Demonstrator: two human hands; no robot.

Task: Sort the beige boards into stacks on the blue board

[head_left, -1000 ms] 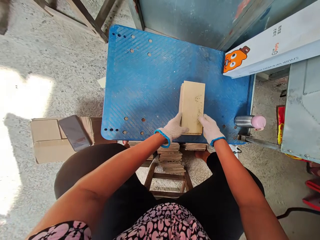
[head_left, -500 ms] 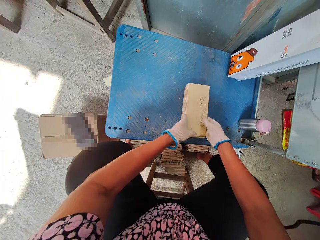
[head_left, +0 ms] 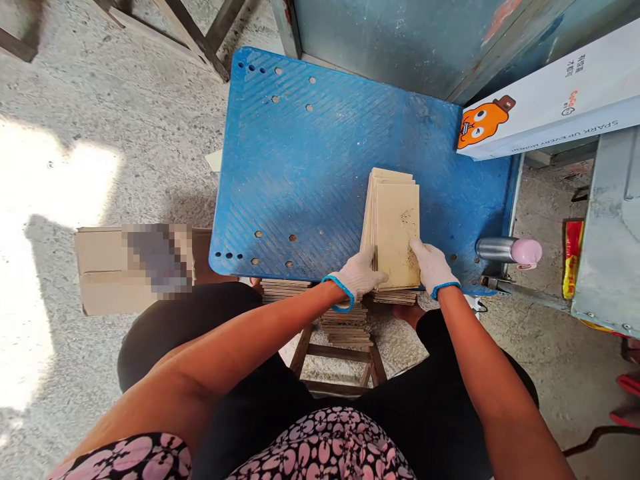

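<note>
Both hands, in white knit gloves with blue cuffs, are closed on one stack of thin pale boards (head_left: 395,220). The left hand (head_left: 357,275) presses against the stack's left side at its near end, fingers curled to the edge. The right hand (head_left: 431,267) clamps the near right corner, thumb lying on the top board.

The boards lie flat and lengthwise, pointing away from the person, on the right part of a blue deck (head_left: 300,153). Their near end is at the deck's near edge. The stack is not square: at the far end the lower boards stick out past the top one in small steps, and their edges fan out a little on the left. The top board has dark specks near its right edge.

Below the deck's edge, between the person's knees, a wooden stool (head_left: 340,360) carries a pile (head_left: 345,320) of similar boards. A steel flask (head_left: 507,251) with a pink cap lies on its side at the deck's near right corner, near the right hand but apart from it. A white carton (head_left: 555,100) with an orange cartoon figure rests across the far right corner. A cardboard box (head_left: 100,267) sits on the concrete floor by the near left corner.
</note>
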